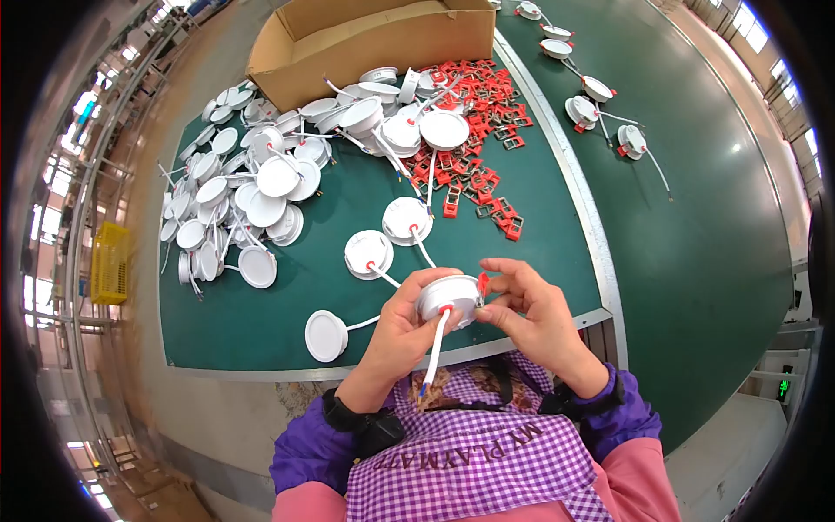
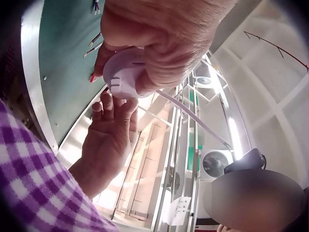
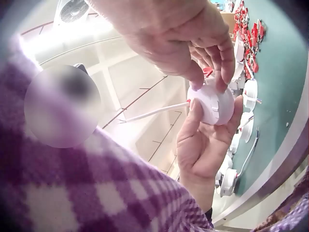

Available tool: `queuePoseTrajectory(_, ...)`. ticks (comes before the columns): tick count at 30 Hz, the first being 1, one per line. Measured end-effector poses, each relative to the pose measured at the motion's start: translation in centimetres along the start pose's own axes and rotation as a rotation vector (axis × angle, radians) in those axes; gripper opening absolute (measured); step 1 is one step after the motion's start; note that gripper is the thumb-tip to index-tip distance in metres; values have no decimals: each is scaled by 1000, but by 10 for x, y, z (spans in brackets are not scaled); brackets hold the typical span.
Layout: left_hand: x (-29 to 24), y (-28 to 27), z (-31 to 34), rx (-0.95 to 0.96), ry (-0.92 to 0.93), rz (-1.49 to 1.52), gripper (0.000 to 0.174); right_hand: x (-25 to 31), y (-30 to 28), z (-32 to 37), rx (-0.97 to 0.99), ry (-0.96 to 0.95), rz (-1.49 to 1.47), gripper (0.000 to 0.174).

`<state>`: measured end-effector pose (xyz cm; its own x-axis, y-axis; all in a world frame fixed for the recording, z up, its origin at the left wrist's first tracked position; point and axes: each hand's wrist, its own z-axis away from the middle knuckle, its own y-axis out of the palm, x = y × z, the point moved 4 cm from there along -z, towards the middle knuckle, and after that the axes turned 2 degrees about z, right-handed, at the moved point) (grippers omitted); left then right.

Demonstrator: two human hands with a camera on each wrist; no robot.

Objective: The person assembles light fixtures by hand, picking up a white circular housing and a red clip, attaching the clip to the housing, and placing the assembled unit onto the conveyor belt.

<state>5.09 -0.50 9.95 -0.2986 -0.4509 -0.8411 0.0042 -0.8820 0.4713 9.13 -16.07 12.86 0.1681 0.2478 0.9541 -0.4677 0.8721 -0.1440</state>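
Observation:
My left hand (image 1: 391, 335) grips a round white downlight (image 1: 448, 294) by its side, above the table's front edge. From a red grommet on the light, its white cable (image 1: 437, 348) hangs down, coloured wire ends showing at the tip. At the light's right side, my right hand (image 1: 544, 326) pinches a red spring clip (image 1: 483, 283) between thumb and fingers, up against the housing. Notches show along the light's rim (image 3: 216, 104) in the right wrist view. Fingers partly cover the clip. Beside the left hand lie several more downlights, one white disc (image 1: 326, 336) nearest the edge.
A heap of white downlights (image 1: 263, 209) covers the green table's left side. Several red clips (image 1: 478, 187) lie piled right of it, before an open cardboard box (image 1: 383, 43). Beyond a metal rail (image 1: 570, 165), a green belt (image 1: 696, 287) bears a row of downlights with red clips.

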Motion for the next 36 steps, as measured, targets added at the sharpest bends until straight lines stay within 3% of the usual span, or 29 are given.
queuePoseTrajectory(4, -1, 2, 3, 8, -21, 0, 41, 7, -2, 1, 6, -54, 104, 43)
queuePoseTrajectory(6, 0, 3, 5, 13, -36, -1, 41, 9, -2, 1, 43, 88, 98, 40)
queuePoseTrajectory(10, 3, 2, 2, 4, -110, 54, 42, 4, -6, -4, 31, 87, 107, 37)
queuePoseTrajectory(13, 3, -2, -6, 27, -110, 14, 43, -2, -22, -16, 194, 72, 75, 32)
queuePoseTrajectory(15, 3, -6, -7, 56, -77, -78, 43, -11, -43, -32, 1, 58, 274, 29)
queuePoseTrajectory(17, 1, -12, -8, -61, -30, -75, 43, -20, -61, -49, -223, -44, 634, 28)
queuePoseTrajectory(21, -1, -19, -4, -139, -48, -74, 40, -35, -59, -66, -198, 12, 970, 34)
queuePoseTrajectory(26, 1, -22, -1, -143, -51, 247, 39, -37, -60, -66, -201, -1, 910, 29)
queuePoseTrajectory(28, 3, -18, 1, -90, -192, 442, 36, -38, -64, -64, -167, 80, 716, 23)
queuePoseTrajectory(31, 3, -14, 3, -57, -257, 367, 36, -44, -69, -56, -154, 225, 459, 16)
queuePoseTrajectory(36, 6, -15, -2, -63, -191, 18, 37, -22, -51, -40, -110, 116, 135, 11)
